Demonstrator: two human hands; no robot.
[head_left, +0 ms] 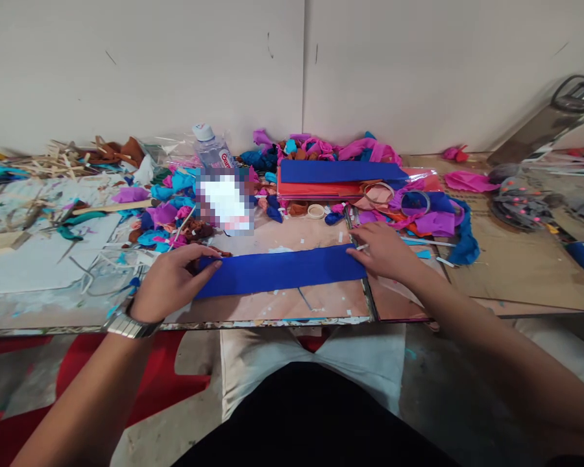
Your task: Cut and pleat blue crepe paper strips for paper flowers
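A long blue strip of crepe paper (277,271) lies stretched out across the table in front of me. My left hand (178,279), with a metal watch on the wrist, pinches the strip's left end between thumb and fingers. At the other end, my right hand (382,250) grips the right edge, its thumb and fingertips at the paper. A small white piece (363,246) shows by the right fingertips; what it is I cannot make out. Behind the strip, another blue strip (340,172) rests on a stack of red and orange sheets (321,189).
Scraps of pink, blue and purple paper (163,217) crowd the left and back. A water bottle (214,146) stands behind a blurred bright screen (226,201). Tape rings (415,203) lie right of the stack. Thin wooden sticks (63,159) are piled at back left.
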